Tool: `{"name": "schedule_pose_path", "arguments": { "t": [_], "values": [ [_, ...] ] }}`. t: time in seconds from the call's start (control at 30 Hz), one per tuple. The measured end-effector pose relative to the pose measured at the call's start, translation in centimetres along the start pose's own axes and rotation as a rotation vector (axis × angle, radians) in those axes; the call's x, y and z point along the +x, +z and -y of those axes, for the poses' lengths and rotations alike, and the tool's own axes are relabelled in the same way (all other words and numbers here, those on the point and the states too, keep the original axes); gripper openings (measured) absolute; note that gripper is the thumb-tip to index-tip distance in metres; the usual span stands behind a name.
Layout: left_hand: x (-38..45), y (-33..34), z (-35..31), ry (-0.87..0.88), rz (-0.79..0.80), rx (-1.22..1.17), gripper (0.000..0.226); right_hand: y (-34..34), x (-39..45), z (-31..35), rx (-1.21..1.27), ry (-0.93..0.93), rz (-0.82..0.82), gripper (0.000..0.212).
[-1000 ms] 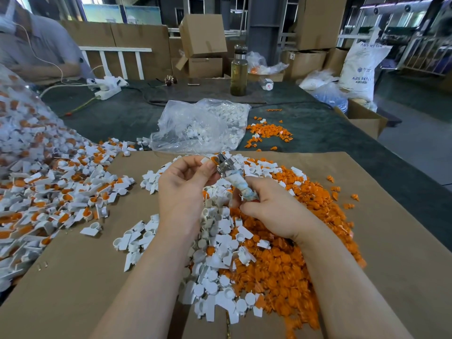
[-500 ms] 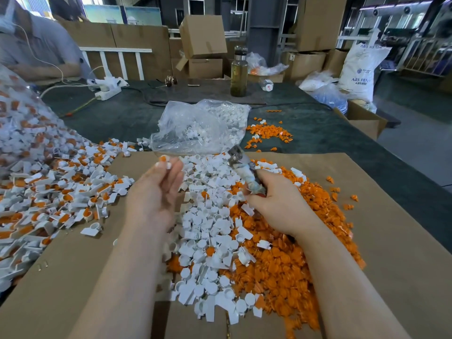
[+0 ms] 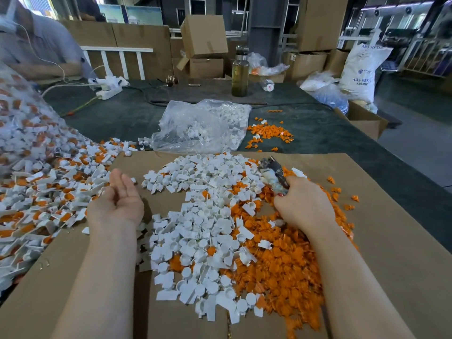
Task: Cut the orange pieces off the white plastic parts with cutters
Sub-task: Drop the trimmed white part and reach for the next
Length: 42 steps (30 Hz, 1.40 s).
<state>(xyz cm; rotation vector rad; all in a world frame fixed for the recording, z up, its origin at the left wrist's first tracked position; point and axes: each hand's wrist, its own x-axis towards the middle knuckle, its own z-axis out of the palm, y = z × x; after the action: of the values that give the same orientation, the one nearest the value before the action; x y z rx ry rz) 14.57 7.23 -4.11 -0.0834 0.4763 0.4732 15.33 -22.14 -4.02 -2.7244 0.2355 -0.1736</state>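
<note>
Looking down, I see my left hand (image 3: 119, 196) lying palm-up with relaxed fingers and nothing in it, at the left edge of the cardboard sheet (image 3: 391, 241), just beside the uncut heap (image 3: 49, 192) of white parts with orange pieces still on them. My right hand (image 3: 302, 204) is curled round the cutters (image 3: 272, 173), whose tip points up and away from me; I cannot tell how the blades stand. That hand rests on the orange pile (image 3: 288, 265), which spreads along the right of the cardboard. Between my hands lies the white pile (image 3: 195, 228) of trimmed parts, touching the orange one. Beyond the cardboard, on the dark tabletop (image 3: 318, 133), a clear plastic bag (image 3: 200, 126) holds more white parts, with a small scatter of orange bits (image 3: 269, 133) just beside it. Farther back stands a bottle (image 3: 240, 72) of yellowish liquid.
</note>
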Motion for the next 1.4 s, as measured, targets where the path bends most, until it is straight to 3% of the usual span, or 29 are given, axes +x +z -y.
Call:
{"name": "schedule_pose_path", "arguments": {
  "t": [0.1,0.17,0.27,0.37,0.5,0.6,0.7,1.07,1.27,1.4],
  "values": [
    [0.0,0.0,0.0,0.003,0.019,0.066,0.024,0.4,0.0,0.1,-0.047,0.027,-0.002,0.015],
    [-0.2,0.3,0.3,-0.001,0.018,0.238,0.017,0.5,0.0,0.3,-0.086,0.048,-0.043,0.018],
    [-0.6,0.8,1.2,0.045,0.040,0.762,0.012,0.7,-0.1,0.4,-0.164,0.057,-0.115,0.020],
    [-1.4,0.7,2.5,0.209,0.145,1.297,0.007,0.9,-0.2,0.5,-0.211,0.039,-0.128,0.025],
    [-2.0,-0.9,4.3,0.406,0.477,1.983,0.018,1.3,-0.1,0.5,-0.214,0.018,-0.074,0.024],
    [-1.9,-1.6,5.3,0.329,0.598,2.239,0.022,1.4,0.0,0.6,-0.214,0.005,-0.048,0.022],
    [-1.8,-2.0,5.9,0.480,0.681,2.548,0.029,1.5,-0.1,0.7,-0.214,0.011,-0.044,0.021],
    [-1.7,-2.1,5.6,0.536,0.671,2.413,0.011,1.2,0.0,0.9,-0.149,-0.002,-0.124,0.020],
    [-2.2,-2.1,6.2,0.634,0.676,2.395,0.013,0.8,0.1,1.0,0.098,-0.070,-0.142,0.018],
    [-3.0,-1.7,6.2,0.642,0.632,2.190,0.014,0.3,-0.2,1.4,0.429,-0.150,-0.102,0.014]
  ]
}}
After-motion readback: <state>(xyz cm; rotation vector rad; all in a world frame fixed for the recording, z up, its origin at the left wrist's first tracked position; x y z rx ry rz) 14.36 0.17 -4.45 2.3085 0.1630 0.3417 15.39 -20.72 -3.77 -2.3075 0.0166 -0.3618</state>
